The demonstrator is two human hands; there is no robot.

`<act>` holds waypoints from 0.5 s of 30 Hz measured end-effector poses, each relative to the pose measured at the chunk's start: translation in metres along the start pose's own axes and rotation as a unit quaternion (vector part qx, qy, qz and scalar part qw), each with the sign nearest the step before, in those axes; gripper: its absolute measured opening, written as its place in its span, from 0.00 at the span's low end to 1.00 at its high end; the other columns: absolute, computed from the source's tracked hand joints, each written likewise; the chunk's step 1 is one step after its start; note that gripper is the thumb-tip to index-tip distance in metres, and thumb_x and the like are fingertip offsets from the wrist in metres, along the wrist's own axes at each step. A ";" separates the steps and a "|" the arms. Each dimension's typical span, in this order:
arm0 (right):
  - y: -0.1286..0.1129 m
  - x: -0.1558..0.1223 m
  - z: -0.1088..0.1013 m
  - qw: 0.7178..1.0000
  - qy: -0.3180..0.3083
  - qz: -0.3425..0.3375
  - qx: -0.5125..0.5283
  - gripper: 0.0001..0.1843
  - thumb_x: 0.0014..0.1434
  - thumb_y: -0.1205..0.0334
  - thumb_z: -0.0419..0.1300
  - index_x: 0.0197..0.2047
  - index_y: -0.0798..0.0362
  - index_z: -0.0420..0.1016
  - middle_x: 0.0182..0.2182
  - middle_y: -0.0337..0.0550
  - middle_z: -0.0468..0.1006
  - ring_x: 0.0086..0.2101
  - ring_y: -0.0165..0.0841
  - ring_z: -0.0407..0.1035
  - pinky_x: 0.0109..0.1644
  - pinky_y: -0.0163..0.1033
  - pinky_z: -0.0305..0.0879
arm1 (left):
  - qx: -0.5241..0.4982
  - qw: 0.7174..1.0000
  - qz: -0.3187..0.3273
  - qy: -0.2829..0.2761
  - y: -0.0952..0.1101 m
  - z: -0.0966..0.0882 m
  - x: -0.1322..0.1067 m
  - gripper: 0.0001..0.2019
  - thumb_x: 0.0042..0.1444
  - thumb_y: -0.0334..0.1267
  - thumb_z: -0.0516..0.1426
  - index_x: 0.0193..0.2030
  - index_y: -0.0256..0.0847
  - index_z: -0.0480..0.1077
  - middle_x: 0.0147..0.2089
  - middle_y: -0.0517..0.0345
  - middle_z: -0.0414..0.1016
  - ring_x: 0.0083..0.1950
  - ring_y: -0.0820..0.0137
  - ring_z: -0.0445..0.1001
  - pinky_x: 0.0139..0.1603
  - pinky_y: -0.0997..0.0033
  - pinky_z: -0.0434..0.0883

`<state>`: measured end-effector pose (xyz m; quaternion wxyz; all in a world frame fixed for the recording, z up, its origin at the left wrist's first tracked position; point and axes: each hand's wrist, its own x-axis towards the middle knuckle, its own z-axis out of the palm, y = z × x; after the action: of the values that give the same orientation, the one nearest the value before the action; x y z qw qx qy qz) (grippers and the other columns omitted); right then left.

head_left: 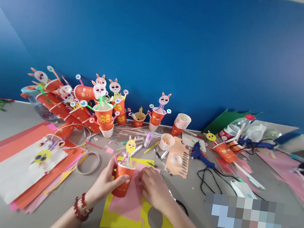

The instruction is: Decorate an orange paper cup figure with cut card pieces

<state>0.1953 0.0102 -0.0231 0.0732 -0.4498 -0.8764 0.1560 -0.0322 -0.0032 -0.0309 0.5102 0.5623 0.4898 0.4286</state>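
My left hand is wrapped round a red paper cup, which stands nearly upright over the coloured sheets. From its mouth rise purple stems and a yellow paper rabbit head. My right hand is just to the right of the cup, apart from it, with its fingers curled together; whatever they hold, if anything, is hidden. Under both hands lie a pink paper sheet and a yellow sheet with rounded cutouts. Partly covered by my right forearm are dark scissor-like handles.
Finished-looking rabbit cups pile up at back left. Stacked paper cups, a glue stick and a white cup stand mid-table. A blue glue gun trails its cord at right. A tape roll lies left, beside layered paper.
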 end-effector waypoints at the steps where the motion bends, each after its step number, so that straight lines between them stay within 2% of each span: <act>1: 0.000 -0.001 0.001 1.000 0.008 -0.003 0.006 0.11 0.54 0.72 0.57 0.41 0.56 0.73 0.44 0.52 0.75 0.46 0.44 0.67 0.51 0.46 0.64 | 0.033 0.999 0.003 -0.005 0.000 -0.001 0.000 0.39 0.58 0.49 0.62 0.71 0.45 0.50 0.57 0.47 0.76 0.53 0.58 0.78 0.54 0.59 0.74; 3: 0.000 -0.002 0.002 0.999 0.026 -0.006 0.023 0.12 0.53 0.74 0.58 0.42 0.55 0.73 0.44 0.52 0.76 0.47 0.45 0.68 0.52 0.47 0.64 | 0.094 0.995 0.006 -0.016 0.000 -0.001 0.000 0.38 0.59 0.50 0.61 0.71 0.44 0.50 0.53 0.49 0.78 0.50 0.58 0.78 0.53 0.58 0.74; 5: 0.000 -0.003 0.005 0.998 0.049 -0.007 0.044 0.14 0.51 0.75 0.59 0.41 0.55 0.73 0.43 0.51 0.77 0.47 0.45 0.69 0.53 0.48 0.65 | 0.148 0.989 0.009 -0.002 -0.004 -0.002 0.001 0.38 0.59 0.51 0.60 0.71 0.42 0.51 0.51 0.48 0.79 0.49 0.56 0.79 0.52 0.55 0.74; 10: -0.005 -0.009 0.006 0.988 0.088 0.009 0.123 0.12 0.51 0.78 0.60 0.34 0.51 0.73 0.34 0.43 0.79 0.38 0.40 0.73 0.44 0.42 0.68 | 0.260 0.962 0.058 0.053 -0.017 -0.001 0.002 0.37 0.58 0.53 0.60 0.70 0.42 0.55 0.58 0.40 0.75 0.59 0.48 0.74 0.58 0.47 0.71; 13: -0.010 -0.014 0.000 0.965 0.102 0.040 0.237 0.07 0.57 0.73 0.61 0.33 0.51 0.72 0.31 0.39 0.79 0.33 0.35 0.73 0.39 0.38 0.67 | 0.296 0.948 0.093 0.072 -0.021 -0.003 0.004 0.35 0.60 0.52 0.59 0.70 0.42 0.56 0.61 0.39 0.72 0.62 0.48 0.72 0.60 0.46 0.69; 15: -0.013 -0.017 -0.005 0.935 0.109 0.066 0.331 0.04 0.61 0.67 0.61 0.33 0.51 0.72 0.30 0.38 0.79 0.32 0.33 0.73 0.37 0.36 0.68 | 0.311 0.940 0.112 0.086 -0.018 -0.004 0.004 0.33 0.60 0.51 0.59 0.69 0.43 0.56 0.62 0.39 0.70 0.63 0.48 0.70 0.61 0.45 0.68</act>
<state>0.1960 -0.0098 -0.0141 0.3031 -0.4709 -0.7299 0.3919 -0.0372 0.0011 -0.0483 0.2142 0.7055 0.5742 0.3558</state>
